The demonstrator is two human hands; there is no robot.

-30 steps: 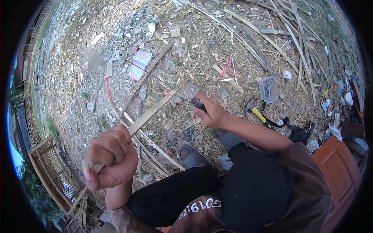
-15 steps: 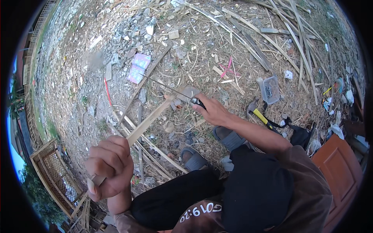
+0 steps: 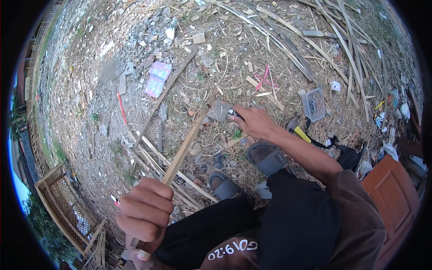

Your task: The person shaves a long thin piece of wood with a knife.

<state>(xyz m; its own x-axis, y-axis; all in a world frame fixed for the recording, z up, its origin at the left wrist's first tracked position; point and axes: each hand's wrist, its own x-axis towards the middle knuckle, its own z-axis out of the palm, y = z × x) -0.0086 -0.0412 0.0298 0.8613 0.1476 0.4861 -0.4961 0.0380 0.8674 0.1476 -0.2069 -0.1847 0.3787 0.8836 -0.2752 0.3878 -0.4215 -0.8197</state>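
My left hand [image 3: 146, 209] is closed in a fist round the near end of a long, narrow bamboo strip [image 3: 186, 148]. The strip slants up and away to the right, its far tip beside a flat grey stone [image 3: 219, 110] on the ground. Just right of that stone, my right hand [image 3: 257, 123] is wrapped round the dark handle of a knife [image 3: 234, 114]. The knife's blade cannot be made out at this moment. Below both hands are my feet in grey sandals [image 3: 270, 159].
A hammer [image 3: 300, 131] with a yellow and black handle lies right of my right forearm, near a clear plastic tub [image 3: 314, 105]. Long bamboo strips [image 3: 288, 49] are scattered beyond. A pink packet [image 3: 157, 79] lies left, a brown panel [image 3: 393, 198] at lower right.
My left hand has moved right and nearer to me, and the bamboo strip now stands steeper. My right hand has shifted slightly right; the thin blade seen before no longer shows.
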